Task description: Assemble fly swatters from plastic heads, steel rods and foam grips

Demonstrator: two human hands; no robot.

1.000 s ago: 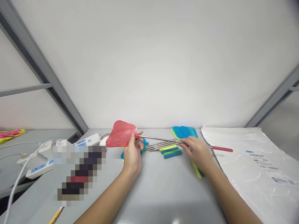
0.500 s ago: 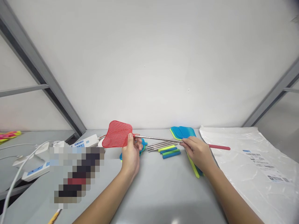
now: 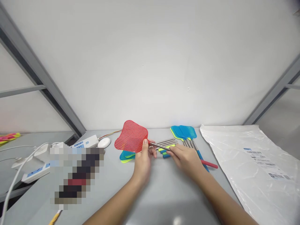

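Observation:
A red fly swatter (image 3: 132, 136) with a perforated head, metal rod and red handle is held in both hands above the table. My left hand (image 3: 144, 159) pinches it at the neck, just below the head. Farther along, my right hand (image 3: 187, 159) is closed round the rod, and the red handle sticks out beyond it. Blue and yellow-green swatter heads (image 3: 126, 156) lie partly hidden under the red one. Behind my hands rest several metal rods (image 3: 166, 141) and blue and green handle tubes (image 3: 166, 153). Blue and yellow swatters (image 3: 188, 131) with rods lie beyond my right hand.
A white plastic mailing bag (image 3: 248, 156) with a label covers the right of the table. At left are power strips (image 3: 86, 142) with cables, a round white object (image 3: 104, 142) and a pixelated area. A white wall (image 3: 150, 62) stands behind, with grey metal frames at both sides.
The swatter's head has moved right and its handle end left and down, so it tilts more. My hands are closer together, and the swatter's exposed rod looks shorter.

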